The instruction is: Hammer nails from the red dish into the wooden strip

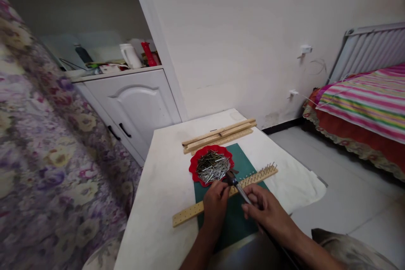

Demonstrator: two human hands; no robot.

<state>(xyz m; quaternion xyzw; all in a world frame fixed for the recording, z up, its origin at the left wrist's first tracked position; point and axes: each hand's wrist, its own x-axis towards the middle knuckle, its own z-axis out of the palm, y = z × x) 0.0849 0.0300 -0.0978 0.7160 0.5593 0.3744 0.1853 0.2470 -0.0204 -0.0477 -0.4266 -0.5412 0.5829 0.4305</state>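
Note:
A light wooden strip (187, 214) with rows of small holes lies slantwise over a green mat (236, 225). Several nails (265, 171) stand up from its right part. My left hand (215, 204) rests over the middle of the strip, thumb and fingers pinched close to the wood; whatever is between the fingertips is hidden. Gripped in my right hand (264, 209) is a hammer (242, 194), its head just above and beside my left fingertips. Beyond my hands sits a red scalloped plate (193, 171) heaped with loose nails (214, 167).
More wooden strips (221, 134) lie together toward the back of the white table (152, 202). A floral curtain (79, 168) hangs at left beside a white cabinet (136, 114). At right is a bed with a striped cover (373, 97).

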